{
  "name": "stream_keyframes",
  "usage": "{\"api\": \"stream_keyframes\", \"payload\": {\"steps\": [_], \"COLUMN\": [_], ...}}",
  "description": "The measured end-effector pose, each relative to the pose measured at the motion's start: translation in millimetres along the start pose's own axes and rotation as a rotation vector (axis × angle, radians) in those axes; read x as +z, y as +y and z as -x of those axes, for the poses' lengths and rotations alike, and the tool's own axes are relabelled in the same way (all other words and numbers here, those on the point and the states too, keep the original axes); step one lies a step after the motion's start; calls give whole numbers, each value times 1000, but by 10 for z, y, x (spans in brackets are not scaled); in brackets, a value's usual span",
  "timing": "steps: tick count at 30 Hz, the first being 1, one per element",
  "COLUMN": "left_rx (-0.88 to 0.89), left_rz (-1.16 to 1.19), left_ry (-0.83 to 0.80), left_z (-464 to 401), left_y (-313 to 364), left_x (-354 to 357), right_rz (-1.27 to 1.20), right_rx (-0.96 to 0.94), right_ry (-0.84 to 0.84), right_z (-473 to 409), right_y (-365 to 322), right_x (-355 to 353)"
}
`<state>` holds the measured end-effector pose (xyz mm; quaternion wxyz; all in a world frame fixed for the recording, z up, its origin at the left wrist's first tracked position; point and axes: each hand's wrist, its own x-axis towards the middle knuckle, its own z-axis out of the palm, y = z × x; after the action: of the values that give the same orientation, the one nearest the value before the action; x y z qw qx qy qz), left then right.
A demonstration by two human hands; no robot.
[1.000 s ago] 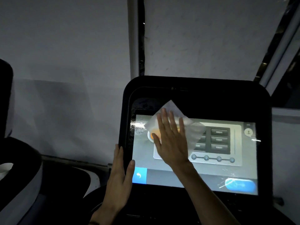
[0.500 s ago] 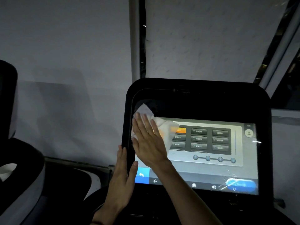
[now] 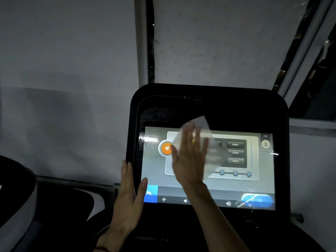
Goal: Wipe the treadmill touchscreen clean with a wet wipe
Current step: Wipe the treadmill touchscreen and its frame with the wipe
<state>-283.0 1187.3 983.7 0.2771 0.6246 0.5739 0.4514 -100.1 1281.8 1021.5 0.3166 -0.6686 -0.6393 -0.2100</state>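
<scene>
The treadmill touchscreen [image 3: 260, 184] glows in a thick black frame, showing a grey menu panel, an orange round button and a blue bar along the bottom. My right hand [image 3: 189, 157] lies flat with straight fingers on the upper middle of the screen, pressing a thin white wet wipe [image 3: 212, 153] against the glass; the wipe sticks out above and to the right of the fingers. My left hand [image 3: 130, 195] rests open against the console's left edge, fingers on the outer side, thumb on the lower left bezel.
The black console frame [image 3: 209, 104] stands in front of a pale wall and a white vertical post [image 3: 141, 42]. A dark window frame [image 3: 309, 51] slants at the upper right. Part of another black-and-white machine [image 3: 16, 206] sits at the lower left.
My right hand has swept the wipe from the screen's upper left corner back to the right, toward the upper middle. The on-screen menu has changed. My left hand has stayed on the console's edge.
</scene>
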Motion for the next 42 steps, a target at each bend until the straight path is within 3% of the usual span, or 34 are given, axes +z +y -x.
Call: {"api": "stream_keyframes", "payload": {"steps": [5, 11, 18, 22, 24, 26, 30, 38, 42], "left_rx": [-3, -24, 5, -3, 0, -1, -22, 0, 4], "left_rz": [-2, 24, 64, 63, 55, 52, 69, 22, -3], "left_ry": [3, -26, 35, 47, 51, 41, 20, 27, 38], "left_z": [-11, 0, -12, -9, -9, -9, -15, 10, 7], "left_y": [-15, -15, -17, -7, -1, -11, 17, 15, -2], "left_x": [-1, -35, 63, 91, 92, 89, 63, 63, 80], "right_rz": [-8, 59, 131, 55, 13, 20, 30, 102, 59], "right_rx": [-326, -412, -118, 105, 38, -151, -305, 88, 205], "right_ry": [-78, -26, 55, 78, 43, -14, -18, 96, 109], "right_z": [-29, -162, -34, 7, 11, 50, 22, 37, -27], "right_y": [-659, -226, 703, 489, 188, -34, 76, 1153, 962], "right_x": [78, 86, -66, -43, -11, 24, 3, -165, -153]}}
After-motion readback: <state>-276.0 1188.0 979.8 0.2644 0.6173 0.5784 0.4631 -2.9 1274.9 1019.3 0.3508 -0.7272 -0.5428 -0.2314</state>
